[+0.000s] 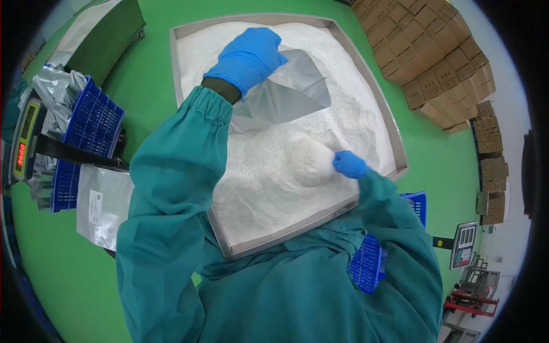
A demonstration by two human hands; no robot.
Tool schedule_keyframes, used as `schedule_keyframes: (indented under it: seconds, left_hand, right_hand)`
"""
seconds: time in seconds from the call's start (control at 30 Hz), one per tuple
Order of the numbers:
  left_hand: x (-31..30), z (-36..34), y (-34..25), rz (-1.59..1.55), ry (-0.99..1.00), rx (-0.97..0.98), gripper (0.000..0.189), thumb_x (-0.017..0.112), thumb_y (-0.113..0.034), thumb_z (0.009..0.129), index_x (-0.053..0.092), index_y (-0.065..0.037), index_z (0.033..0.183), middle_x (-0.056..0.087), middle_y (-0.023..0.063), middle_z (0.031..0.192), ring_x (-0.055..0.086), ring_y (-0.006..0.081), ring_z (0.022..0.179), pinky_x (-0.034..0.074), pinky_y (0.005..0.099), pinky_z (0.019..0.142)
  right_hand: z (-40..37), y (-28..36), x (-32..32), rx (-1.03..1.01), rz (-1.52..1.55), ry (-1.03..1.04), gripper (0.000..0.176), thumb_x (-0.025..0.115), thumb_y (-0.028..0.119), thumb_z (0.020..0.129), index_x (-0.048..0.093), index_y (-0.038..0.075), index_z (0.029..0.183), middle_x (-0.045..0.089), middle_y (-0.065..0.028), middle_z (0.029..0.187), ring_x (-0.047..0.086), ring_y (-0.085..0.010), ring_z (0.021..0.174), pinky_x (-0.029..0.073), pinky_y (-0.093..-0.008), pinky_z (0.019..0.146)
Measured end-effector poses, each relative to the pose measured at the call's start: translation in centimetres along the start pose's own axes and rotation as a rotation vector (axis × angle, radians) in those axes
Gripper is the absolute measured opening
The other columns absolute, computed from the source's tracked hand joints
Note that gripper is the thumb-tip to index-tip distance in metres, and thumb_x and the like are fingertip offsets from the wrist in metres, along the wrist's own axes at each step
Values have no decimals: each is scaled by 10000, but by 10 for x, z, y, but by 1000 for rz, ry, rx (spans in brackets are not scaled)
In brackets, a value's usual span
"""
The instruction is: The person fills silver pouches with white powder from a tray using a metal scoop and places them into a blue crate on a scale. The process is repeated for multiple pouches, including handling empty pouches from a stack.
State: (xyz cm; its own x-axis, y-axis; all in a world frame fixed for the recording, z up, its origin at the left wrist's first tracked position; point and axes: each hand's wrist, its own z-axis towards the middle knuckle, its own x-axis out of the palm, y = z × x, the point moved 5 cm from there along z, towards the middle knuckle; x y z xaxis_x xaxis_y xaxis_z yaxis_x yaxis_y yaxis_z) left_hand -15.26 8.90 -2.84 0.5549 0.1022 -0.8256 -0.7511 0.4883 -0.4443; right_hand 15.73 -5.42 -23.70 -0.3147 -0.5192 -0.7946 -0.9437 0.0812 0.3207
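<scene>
My left hand (249, 57), in a blue glove, grips the edge of a silver bag (286, 94) above the far left part of a large metal-rimmed tray (373, 80). White powder (257, 188) fills the tray. My right hand (350, 164), also gloved in blue, is closed at the tray's right side, beside a rounded heap of powder (310, 160). What its fingers hold is hidden; the heap touches or lies just left of them. The bag's mouth is not clearly visible.
At the left are a blue basket (91, 123) of silver bags, a scale display (26, 140) with red digits, and a labelled silver bag (103, 200). Another blue basket (366, 263) and display (463, 246) are at the right. Cartons (429, 51) stand behind.
</scene>
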Motion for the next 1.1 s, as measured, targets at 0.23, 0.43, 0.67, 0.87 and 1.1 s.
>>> schedule_keyframes:
  seconds: [0.23, 0.43, 0.67, 0.87, 1.1]
  left_hand:
    - [-1, 10, 0, 70, 44, 79, 203, 515, -195, 768, 636, -50, 843, 613, 184, 879, 590, 351, 823, 472, 423, 742]
    - [-9, -6, -16, 54, 73, -38, 206, 501, -164, 755, 637, -51, 860, 614, 183, 887, 591, 346, 842, 473, 424, 744]
    - [-9, -3, -3, 5, 44, -80, 229, 529, -260, 779, 637, -65, 835, 611, 179, 872, 588, 345, 829, 471, 425, 739]
    - [-4, 1, 6, 45, -96, -99, 280, 567, -304, 757, 636, -45, 842, 618, 160, 869, 591, 331, 831, 473, 414, 729]
    - [-43, -18, -2, 330, 537, 275, 191, 584, -219, 658, 647, -40, 687, 628, 166, 718, 595, 331, 632, 481, 405, 585]
  right_hand:
    - [-110, 88, -237, -128, -118, -210, 181, 494, 148, 746, 567, -14, 709, 549, -126, 612, 506, -180, 562, 435, -337, 553]
    - [-68, 198, -273, -293, -451, -354, 274, 482, 220, 766, 605, -21, 811, 578, -153, 669, 546, -266, 578, 445, -365, 568]
    - [-101, 245, -287, 35, -738, -456, 268, 482, 247, 774, 636, 36, 833, 600, -194, 795, 571, -359, 727, 454, -414, 652]
    - [-46, 179, -233, -270, -552, -303, 514, 513, 503, 792, 660, 11, 813, 625, -165, 745, 594, -302, 721, 458, -392, 672]
    - [-24, 159, -258, -296, -35, -825, 325, 494, 290, 830, 624, 13, 720, 603, -151, 680, 552, -256, 598, 440, -354, 583]
